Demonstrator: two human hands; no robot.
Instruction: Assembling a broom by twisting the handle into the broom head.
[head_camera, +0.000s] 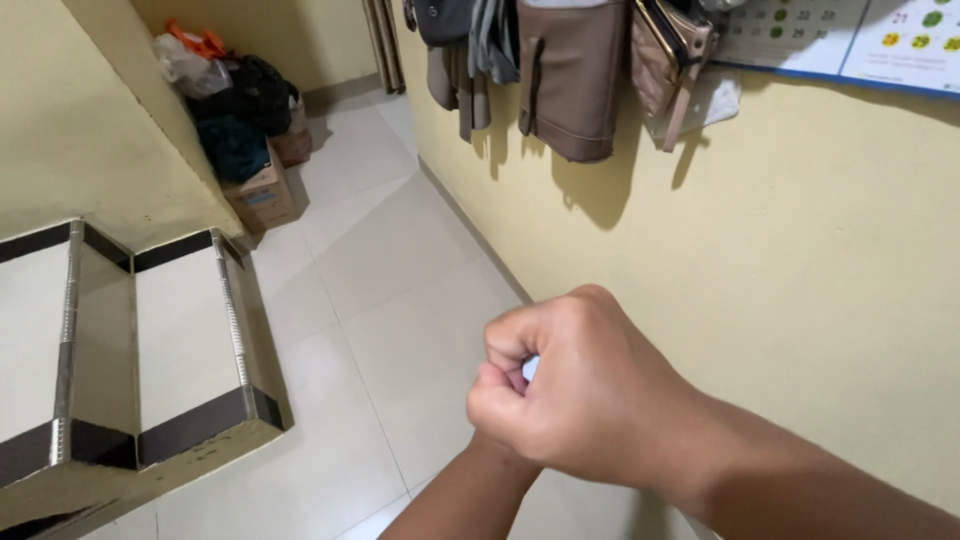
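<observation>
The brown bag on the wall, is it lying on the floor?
No, the brown bag hangs on the yellow wall, above the tiled floor.

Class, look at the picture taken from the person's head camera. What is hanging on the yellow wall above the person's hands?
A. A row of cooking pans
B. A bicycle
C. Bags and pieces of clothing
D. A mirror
C: brown and grey bags and cloth items hang from the yellow wall, above the right hand, which is closed in a fist over the left hand.
</observation>
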